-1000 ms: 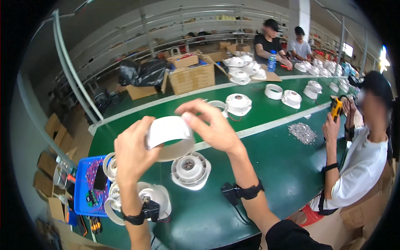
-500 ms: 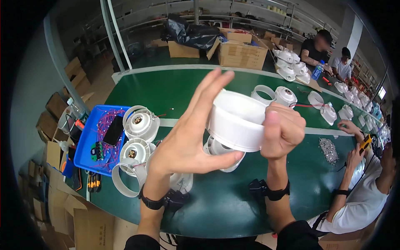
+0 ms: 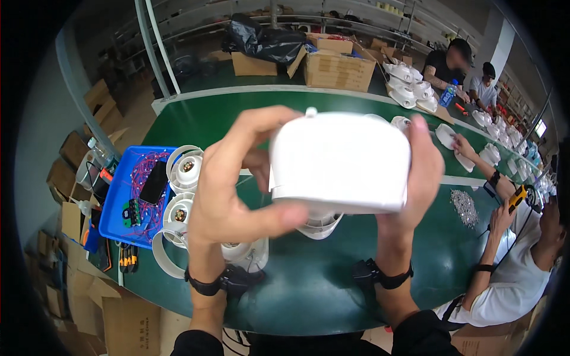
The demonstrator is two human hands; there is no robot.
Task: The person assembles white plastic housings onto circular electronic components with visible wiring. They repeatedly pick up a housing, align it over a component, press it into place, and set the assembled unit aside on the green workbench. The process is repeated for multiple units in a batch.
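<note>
Left of the white part (image 3: 341,160), a printed carton (image 3: 131,320).

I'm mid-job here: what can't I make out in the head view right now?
All in the head view:
- Curved white plastic part: surface detail blurred; inside hidden by its own wall.
- Right hand: fingertips out of sight, apparently behind that part.
- Round white plastic housing: mostly hidden by the held part.
- Heap of small silvery pieces: too small to tell shapes.
</note>
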